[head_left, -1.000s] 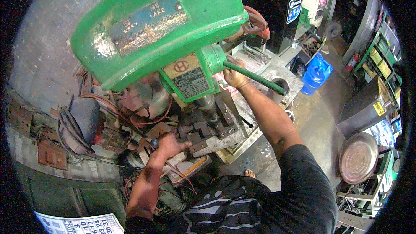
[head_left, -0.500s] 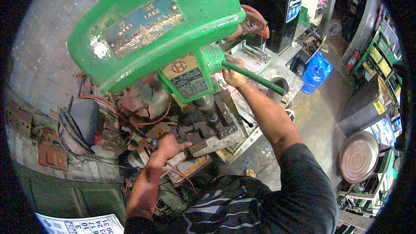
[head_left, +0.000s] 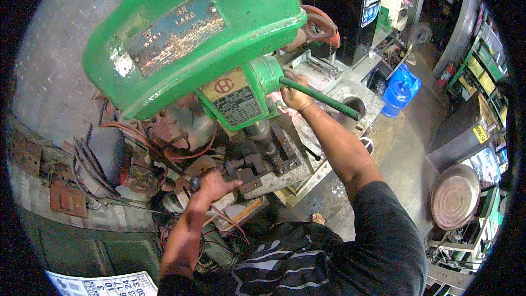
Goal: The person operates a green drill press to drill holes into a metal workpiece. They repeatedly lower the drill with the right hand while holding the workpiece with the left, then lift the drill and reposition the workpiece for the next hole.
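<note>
A green drill press [head_left: 186, 38] fills the upper left, its dark spindle [head_left: 260, 134] pointing down at a metal machine vise [head_left: 274, 172]. My left hand [head_left: 215, 185] grips the left end of the vise, thumb stretched along it and the other fingers partly hidden. Beside its wrist is a dark round knob [head_left: 195, 182]. My right hand [head_left: 296, 96] is closed by the press's hub, on a feed lever that it largely hides. Another green feed lever [head_left: 323, 100] crosses in front of this hand. Dark blocks [head_left: 249, 165] lie in the vise, close to the spindle.
Cables and a grey motor-like housing [head_left: 104, 153] crowd the left. A white tray [head_left: 315, 71] with tools sits behind my right hand. Further right are a blue water jug [head_left: 399, 96], a round wooden disc [head_left: 453, 197] and green shelving [head_left: 482, 66]. A calendar [head_left: 104, 285] lies at lower left.
The view has shifted slightly, so the drill press appears a little further left. Both hands keep their places on the vise and the lever.
</note>
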The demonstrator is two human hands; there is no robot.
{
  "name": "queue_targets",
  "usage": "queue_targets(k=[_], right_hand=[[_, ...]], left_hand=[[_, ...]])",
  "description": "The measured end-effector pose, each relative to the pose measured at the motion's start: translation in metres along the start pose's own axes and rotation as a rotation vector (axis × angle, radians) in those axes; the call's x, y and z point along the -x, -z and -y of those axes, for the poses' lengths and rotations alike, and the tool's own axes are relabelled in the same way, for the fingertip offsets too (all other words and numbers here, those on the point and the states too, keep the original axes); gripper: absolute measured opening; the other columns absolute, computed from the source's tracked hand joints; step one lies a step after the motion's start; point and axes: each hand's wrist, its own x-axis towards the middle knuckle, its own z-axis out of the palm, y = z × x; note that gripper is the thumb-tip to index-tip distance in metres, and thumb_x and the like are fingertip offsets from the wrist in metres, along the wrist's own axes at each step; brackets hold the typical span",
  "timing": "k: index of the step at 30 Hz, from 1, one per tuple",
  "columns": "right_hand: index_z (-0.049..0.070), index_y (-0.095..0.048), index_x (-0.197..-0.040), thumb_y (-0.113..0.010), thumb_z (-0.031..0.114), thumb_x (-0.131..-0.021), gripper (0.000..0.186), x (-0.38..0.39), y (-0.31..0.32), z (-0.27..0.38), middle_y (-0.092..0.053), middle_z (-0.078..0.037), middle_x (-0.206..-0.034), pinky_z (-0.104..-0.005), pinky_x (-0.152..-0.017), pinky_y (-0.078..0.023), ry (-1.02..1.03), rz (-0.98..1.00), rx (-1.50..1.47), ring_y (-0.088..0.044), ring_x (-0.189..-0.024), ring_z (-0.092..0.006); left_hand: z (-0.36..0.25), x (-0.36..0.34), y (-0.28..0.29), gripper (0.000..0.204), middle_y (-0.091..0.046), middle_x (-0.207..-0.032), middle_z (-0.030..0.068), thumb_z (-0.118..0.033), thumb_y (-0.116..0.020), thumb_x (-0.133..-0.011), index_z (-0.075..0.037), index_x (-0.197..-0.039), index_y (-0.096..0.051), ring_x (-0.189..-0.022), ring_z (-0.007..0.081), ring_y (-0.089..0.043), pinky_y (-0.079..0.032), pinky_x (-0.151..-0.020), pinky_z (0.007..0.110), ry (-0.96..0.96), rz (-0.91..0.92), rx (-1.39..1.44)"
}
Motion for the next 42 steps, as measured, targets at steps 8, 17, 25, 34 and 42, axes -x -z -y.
queue_targets(k=[8,17,25,34,42], right_hand=[[0.002,-0.071,-0.1,-0.064,0.024,-0.1,0.024,0.001,-0.003,-0.004,-0.069,-0.026,-0.089,-0.0548,-0.073,-0.055,-0.005,-0.004,0.012,-0.067,-0.083,-0.0503],[0.002,-0.071,-0.101,-0.067,0.03,-0.101,0.029,0.003,-0.006,-0.003,-0.07,-0.025,-0.093,-0.0525,-0.077,-0.056,-0.124,-0.012,-0.047,-0.069,-0.086,-0.0494],[0.001,-0.071,-0.101,-0.066,0.03,-0.102,0.029,0.002,-0.005,-0.004,-0.069,-0.025,-0.095,-0.0526,-0.078,-0.056,-0.036,-0.021,-0.016,-0.068,-0.088,-0.0495],[0.004,-0.071,-0.104,-0.068,0.025,-0.098,0.022,0.002,0.0,0.003,-0.07,-0.024,-0.096,-0.0522,-0.082,-0.057,-0.112,0.033,0.018,-0.07,-0.092,-0.0474],[0.004,-0.073,-0.109,-0.069,0.017,-0.089,0.024,0.003,0.002,0.001,-0.072,-0.023,-0.101,-0.0508,-0.087,-0.058,-0.071,0.077,0.068,-0.07,-0.098,-0.0463]], left_hand=[[-0.002,0.003,0.001,0.106,-0.068,-0.128,0.0325,-0.073,-0.08,-0.078,0.008,-0.142,-0.055,-0.12,0.0453,-0.067,-0.053,-0.103,0.049,-0.021,-0.05,0.018],[-0.005,0.005,0.002,0.1,-0.068,-0.13,0.0302,-0.069,-0.081,-0.08,0.005,-0.143,-0.056,-0.122,0.0448,-0.067,-0.053,-0.104,0.049,-0.074,-0.109,0.013],[-0.021,0.017,0.016,0.093,-0.069,-0.128,0.0293,-0.064,-0.083,-0.08,0.0,-0.142,-0.059,-0.12,0.0447,-0.068,-0.054,-0.104,0.05,-0.027,-0.098,0.014],[-0.027,0.016,0.021,0.091,-0.069,-0.13,0.0279,-0.065,-0.083,-0.079,-0.001,-0.14,-0.062,-0.119,0.0438,-0.067,-0.052,-0.104,0.049,0.026,-0.038,-0.03],[-0.022,0.018,0.018,0.091,-0.064,-0.141,0.0243,-0.063,-0.081,-0.082,-0.017,-0.155,-0.052,-0.128,0.0424,-0.063,-0.051,-0.108,0.05,-0.047,-0.039,0.018]])
